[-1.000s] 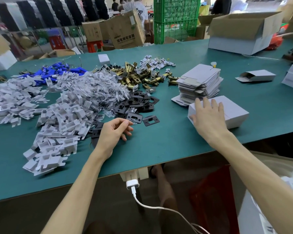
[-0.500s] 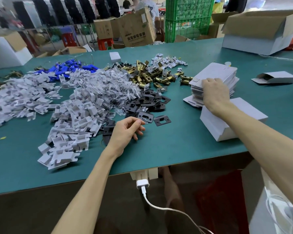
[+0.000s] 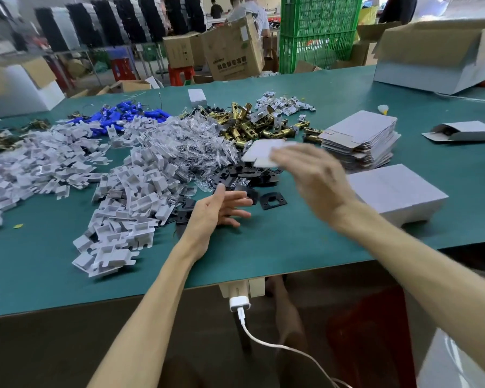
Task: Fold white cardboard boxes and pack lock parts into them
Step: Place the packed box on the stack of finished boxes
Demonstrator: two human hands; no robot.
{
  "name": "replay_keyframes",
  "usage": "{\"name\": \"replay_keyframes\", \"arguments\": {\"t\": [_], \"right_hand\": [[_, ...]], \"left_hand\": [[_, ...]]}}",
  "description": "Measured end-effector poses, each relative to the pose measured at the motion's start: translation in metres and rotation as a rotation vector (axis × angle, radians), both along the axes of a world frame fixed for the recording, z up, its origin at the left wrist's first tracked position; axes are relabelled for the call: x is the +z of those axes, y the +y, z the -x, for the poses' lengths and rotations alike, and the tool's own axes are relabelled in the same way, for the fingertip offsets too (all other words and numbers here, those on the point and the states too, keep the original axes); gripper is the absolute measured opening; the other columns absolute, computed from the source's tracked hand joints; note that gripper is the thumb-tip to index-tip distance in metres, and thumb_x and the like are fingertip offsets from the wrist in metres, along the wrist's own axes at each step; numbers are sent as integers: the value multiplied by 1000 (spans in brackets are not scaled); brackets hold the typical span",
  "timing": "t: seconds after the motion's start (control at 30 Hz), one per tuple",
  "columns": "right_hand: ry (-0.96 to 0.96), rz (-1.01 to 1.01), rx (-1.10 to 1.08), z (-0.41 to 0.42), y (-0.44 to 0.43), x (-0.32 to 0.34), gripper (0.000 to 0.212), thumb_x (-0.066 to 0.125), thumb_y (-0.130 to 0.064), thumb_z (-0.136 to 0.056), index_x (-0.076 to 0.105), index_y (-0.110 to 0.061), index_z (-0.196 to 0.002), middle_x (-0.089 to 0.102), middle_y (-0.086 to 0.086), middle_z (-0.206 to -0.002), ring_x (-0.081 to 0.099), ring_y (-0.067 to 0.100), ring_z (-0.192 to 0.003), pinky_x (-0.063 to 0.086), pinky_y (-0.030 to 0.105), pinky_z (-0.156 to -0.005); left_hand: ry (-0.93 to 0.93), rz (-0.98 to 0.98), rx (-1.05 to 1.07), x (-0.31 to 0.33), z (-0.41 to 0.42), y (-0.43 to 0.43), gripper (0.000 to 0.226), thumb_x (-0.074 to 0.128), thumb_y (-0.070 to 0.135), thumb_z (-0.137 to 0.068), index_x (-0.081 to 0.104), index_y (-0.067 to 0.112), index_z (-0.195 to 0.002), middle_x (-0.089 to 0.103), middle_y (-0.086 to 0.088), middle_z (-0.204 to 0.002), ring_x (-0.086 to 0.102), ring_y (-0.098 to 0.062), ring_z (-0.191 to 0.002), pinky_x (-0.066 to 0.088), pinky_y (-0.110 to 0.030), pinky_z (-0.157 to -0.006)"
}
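Green table (image 3: 263, 256): one box stack (image 3: 361, 141) toward right edge, blurred right hand (image 3: 314, 177) grasping one flat box (image 3: 261, 154), left hand (image 3: 219, 210) released.

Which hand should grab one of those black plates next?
Left. The left hand is empty, with its fingers spread, right beside the black plates. The right hand is raised above the table and holds a flat white box, so it is busy.

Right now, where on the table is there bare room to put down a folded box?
Bare green mat lies along the near edge, between the white plastic pile and the closed white box, and at the far right between the flat blank stack and the big carton. The middle is crowded with lock parts.
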State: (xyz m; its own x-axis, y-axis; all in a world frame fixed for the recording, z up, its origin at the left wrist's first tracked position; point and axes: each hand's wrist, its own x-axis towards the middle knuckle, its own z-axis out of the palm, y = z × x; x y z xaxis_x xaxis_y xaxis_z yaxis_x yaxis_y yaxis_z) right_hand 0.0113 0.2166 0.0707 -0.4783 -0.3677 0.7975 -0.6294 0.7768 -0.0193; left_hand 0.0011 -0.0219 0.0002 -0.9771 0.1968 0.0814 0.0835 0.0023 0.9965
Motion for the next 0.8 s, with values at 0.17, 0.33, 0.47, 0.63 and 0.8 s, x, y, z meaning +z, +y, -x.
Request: {"name": "replay_keyframes", "arguments": {"t": [0.17, 0.33, 0.47, 0.63, 0.8], "right_hand": [[-375, 320, 267, -29, -71, -41, 47, 59, 24, -85, 70, 1, -125, 69, 13, -129, 61, 25, -127, 48, 38, -110], [-519, 495, 342, -31, -92, -55, 43, 59, 18, -92, 71, -5, -125, 68, 4, -132, 56, 16, -134, 41, 36, -117], [-681, 688, 373, -25, -83, -59, 42, 57, 18, -93, 73, -7, -122, 64, 1, -139, 52, 10, -138, 41, 38, -117], [-940, 829, 423, -21, -73, -63, 57, 63, 14, -87, 59, -14, -137, 64, -6, -138, 53, 8, -135, 47, 40, -112], [-1242, 979, 517, -22, -69, -69, 74, 85, -22, -83, 46, -29, -146, 71, -13, -125, 69, 16, -114, 56, 30, -96]], "left_hand": [[-14, -130, -3, 1, -4, -4, 74, 13, 56, -107, 75, 20, -121, 77, -12, -118, 76, -32, -103, 61, -37, -79], [-12, -365, -16, 3, -1, -13, 73, 14, 56, -110, 43, 4, -152, 62, -26, -140, 60, -41, -131, 52, -61, -103], [-131, -471, -91, 9, -5, -14, 100, 39, 82, -90, 51, 1, -147, 59, -24, -145, 57, -39, -135, 38, -60, -118], [-146, -432, -76, 11, -5, -15, 125, 75, 81, -65, 47, -9, -147, 62, -22, -142, 59, -37, -133, 46, -49, -114], [-140, -374, -32, 9, -5, -13, 123, 79, 79, -63, 45, -3, -148, 67, -18, -137, 64, -33, -128, 54, -47, -107]]}}
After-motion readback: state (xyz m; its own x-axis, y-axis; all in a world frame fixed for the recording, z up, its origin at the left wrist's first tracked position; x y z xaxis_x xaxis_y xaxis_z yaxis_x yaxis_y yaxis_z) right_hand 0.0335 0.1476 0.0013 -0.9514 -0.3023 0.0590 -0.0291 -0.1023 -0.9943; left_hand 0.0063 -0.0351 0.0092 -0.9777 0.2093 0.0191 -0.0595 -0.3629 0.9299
